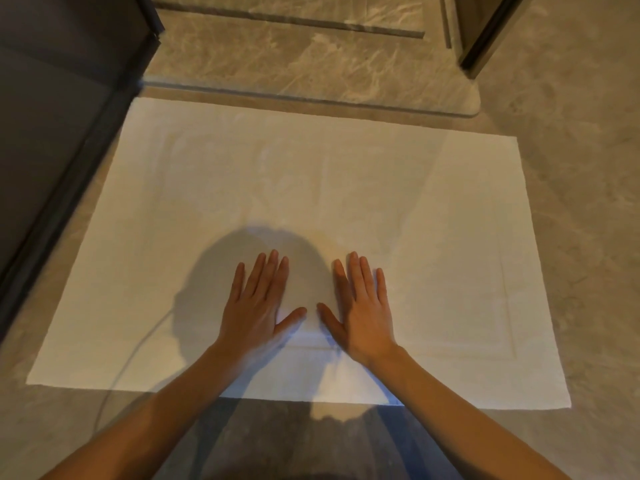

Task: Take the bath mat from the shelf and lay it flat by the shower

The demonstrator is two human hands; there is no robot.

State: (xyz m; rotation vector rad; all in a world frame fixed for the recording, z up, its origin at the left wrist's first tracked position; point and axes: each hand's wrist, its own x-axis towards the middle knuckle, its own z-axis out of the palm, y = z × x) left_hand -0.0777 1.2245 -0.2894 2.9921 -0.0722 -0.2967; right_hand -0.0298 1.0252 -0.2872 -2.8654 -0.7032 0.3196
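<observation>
The white bath mat (311, 188) lies spread out flat on the marble floor, its far edge just short of the raised shower threshold (311, 95). Both palms rest on the mat near its front edge, side by side with fingers stretched forward. My left hand (258, 303) is a little left of the mat's middle and my right hand (360, 306) a little right of it, thumbs almost touching. Neither hand grips anything. My head's shadow falls on the mat around the hands.
A dark cabinet or wall panel (52, 133) runs along the left, close to the mat's left edge. A dark door frame (485, 36) stands at the top right. A thin cable (114, 386) curves over the mat's front left part. Bare marble floor (588, 237) lies to the right.
</observation>
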